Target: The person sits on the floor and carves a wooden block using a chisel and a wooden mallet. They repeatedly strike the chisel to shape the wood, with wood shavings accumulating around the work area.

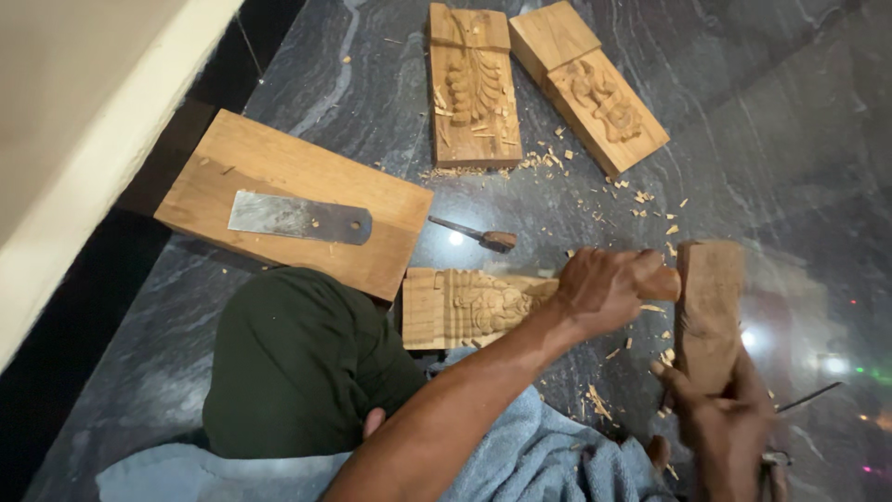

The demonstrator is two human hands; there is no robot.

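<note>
The dark, glossy stone floor (743, 139) is filling the view, veined in grey and reflecting spots of light toward three and four o'clock, where the most open room is lying. A pale wall edge (84, 167) is closing off the nine to eleven o'clock side. At six o'clock a light blue towel (548, 455) is lying rumpled over the person's lap, beside a knee in dark green cloth (297, 363).

At ten o'clock a plain wooden board (279, 177) is lying flat, carrying a flat grey metal blade (297, 218) with a hole at one end. At twelve o'clock two carved wooden blocks are lying side by side, nearly touching at their top corners: an upright block (474, 88) and a tilted block (587, 85), each with raised figure work and loose shavings around them.

At centre a carved wooden panel (465, 307) is lying on the floor just past the knee. The left hand (604, 288) is reaching across it, its grip wrapped shut around a wooden-handled chisel (662, 284) at the panel's right end. At four o'clock the right hand (725, 418) is clenching a blocky wooden mallet (708, 311) by its lower end, head raised just beside the chisel handle.

A small dark chisel (478, 235) is lying loose above the panel. Pale wood chips (641, 200) are scattered between the blocks and the hands.
</note>
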